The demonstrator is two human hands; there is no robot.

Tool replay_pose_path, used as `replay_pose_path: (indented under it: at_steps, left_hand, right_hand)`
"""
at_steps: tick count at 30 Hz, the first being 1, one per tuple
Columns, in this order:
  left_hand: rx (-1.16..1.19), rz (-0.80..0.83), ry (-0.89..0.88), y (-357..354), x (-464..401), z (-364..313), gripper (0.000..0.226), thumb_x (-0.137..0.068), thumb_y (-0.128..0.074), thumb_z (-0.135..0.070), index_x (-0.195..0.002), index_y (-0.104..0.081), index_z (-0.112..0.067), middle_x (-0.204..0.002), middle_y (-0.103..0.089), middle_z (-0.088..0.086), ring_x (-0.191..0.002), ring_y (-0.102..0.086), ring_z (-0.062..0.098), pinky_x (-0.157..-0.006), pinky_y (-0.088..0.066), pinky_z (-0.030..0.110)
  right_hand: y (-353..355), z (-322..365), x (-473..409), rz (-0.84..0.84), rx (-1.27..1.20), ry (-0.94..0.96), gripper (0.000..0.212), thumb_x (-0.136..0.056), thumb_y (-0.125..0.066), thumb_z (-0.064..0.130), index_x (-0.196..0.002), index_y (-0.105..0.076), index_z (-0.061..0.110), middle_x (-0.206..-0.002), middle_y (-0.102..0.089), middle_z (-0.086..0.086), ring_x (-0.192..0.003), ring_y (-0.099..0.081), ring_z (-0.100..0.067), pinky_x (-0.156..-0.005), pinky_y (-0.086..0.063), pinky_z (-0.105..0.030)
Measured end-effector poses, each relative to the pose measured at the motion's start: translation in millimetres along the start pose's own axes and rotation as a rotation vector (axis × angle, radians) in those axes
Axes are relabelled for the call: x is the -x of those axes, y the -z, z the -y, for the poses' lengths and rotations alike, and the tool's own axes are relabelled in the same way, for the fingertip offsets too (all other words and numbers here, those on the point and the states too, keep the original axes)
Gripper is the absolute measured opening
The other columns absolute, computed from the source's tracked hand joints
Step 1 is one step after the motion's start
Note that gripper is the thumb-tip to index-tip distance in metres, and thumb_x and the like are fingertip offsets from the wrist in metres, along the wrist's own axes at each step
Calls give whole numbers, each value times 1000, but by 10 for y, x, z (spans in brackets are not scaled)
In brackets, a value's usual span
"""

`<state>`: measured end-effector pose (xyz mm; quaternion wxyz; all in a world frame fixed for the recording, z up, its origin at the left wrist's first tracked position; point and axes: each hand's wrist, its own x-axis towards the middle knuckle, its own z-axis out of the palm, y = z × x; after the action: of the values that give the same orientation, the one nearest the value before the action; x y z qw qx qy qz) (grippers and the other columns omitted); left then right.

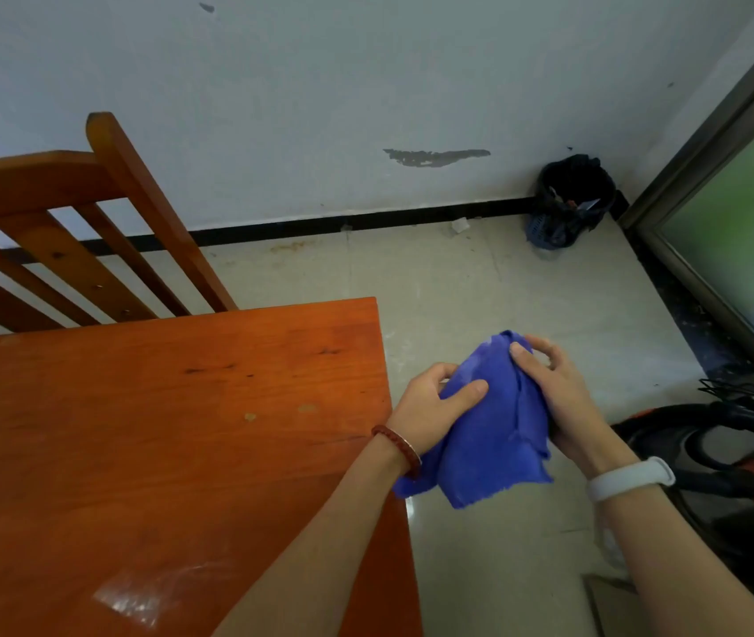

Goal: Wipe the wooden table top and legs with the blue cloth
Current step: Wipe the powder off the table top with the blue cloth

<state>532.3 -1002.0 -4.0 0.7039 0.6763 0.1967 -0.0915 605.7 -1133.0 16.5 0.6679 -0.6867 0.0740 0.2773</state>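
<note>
At lower right of centre, the blue cloth [485, 434] is held off the table edge, gripped by the left hand [430, 411] and the right hand [554, 397] close together, probably being bunched for wiping. The wooden table [159, 429] fills the lower left.

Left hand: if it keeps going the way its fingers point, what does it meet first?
The left hand points right, into the blue cloth it already grips. Just beyond the cloth is the right hand, holding the other side. So cloth first, then probably the right hand; depth between them is unclear.
</note>
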Motion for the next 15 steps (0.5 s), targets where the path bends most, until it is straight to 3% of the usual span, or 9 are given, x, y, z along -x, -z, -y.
replay_pose_path:
  at_steps: [2,4,6,8,12,15]
  left_hand:
    - [119,-47,46,31,1,17,26,-84,-63,-24,-104,-50,-14,-101,-63,9,-89,-62,17,-83,-51,28]
    - [93,-114,48,66,14,42,27,-84,-63,-25,-103,-48,-13,-100,-63,10,-91,-61,20,-81,-51,27]
    - [39,-235,14,111,49,59,23,-84,-63,-24,-97,-49,-12,-91,-62,2,-84,-60,14,-70,-48,14]
    - [0,-341,-13,182,96,77,24,-80,-67,-25,-94,-50,-14,-83,-56,-6,-77,-55,7,-63,-44,7]
    - [-49,-362,19,358,206,100,38,-78,-68,-34,-107,-49,-19,-93,-55,-1,-89,-57,19,-80,-49,28]
    - [-148,-490,21,597,315,70,48,-77,-67,-38,-116,-46,-20,-113,-49,1,-101,-53,19,-88,-46,30]
  right_hand:
    - [-3,-60,69,253,-173,-139,45,-86,-54,33,-122,-53,7,-110,-67,-13,-98,-65,-23,-73,-56,-24]
    - [-52,-90,164,419,-224,-266,52,-77,-64,41,-114,-62,4,-111,-67,-15,-101,-65,-26,-74,-56,-29]
    - [-122,-125,204,404,-194,-296,55,-66,-75,37,-106,-64,0,-100,-70,-15,-90,-69,-25,-66,-56,-28]
    - [-196,-144,228,318,-162,-260,35,-76,-63,24,-101,-63,0,-88,-73,-11,-78,-70,-21,-61,-56,-26]
    - [-435,-156,317,311,-216,-184,30,-83,-54,23,-103,-63,3,-95,-71,-13,-85,-69,-22,-67,-57,-27]
    - [-817,-180,387,276,-224,-120,22,-90,-50,20,-103,-63,7,-96,-71,-12,-86,-68,-23,-70,-58,-29]
